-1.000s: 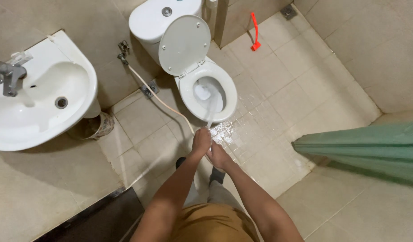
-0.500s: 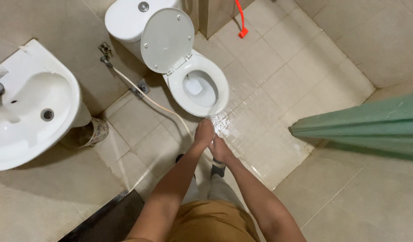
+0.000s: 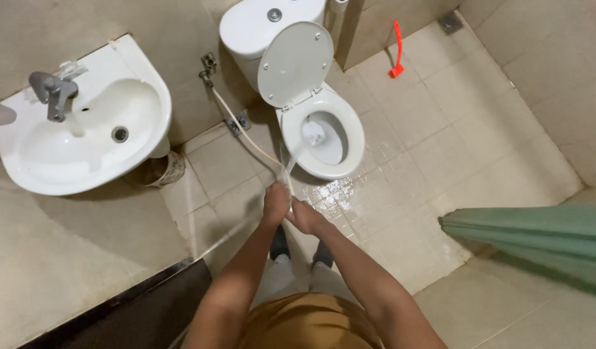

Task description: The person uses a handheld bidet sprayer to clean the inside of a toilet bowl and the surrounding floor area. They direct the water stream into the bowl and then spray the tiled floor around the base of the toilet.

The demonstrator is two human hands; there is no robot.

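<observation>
Both bare forearms extend forward, converging. Left hand (image 3: 276,203) clenched in a fist; right hand (image 3: 306,218) curled just beside it, touching.

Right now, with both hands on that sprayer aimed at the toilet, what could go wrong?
The stream from the sprayer could overshoot the toilet bowl and splash back. The wet floor tiles by the feet look slippery. The hose runs taut to the wall valve; pulling further may strain it.

The tiled floor (image 3: 466,142) carries a white toilet (image 3: 324,132), with a wet patch (image 3: 340,197) before it.
</observation>
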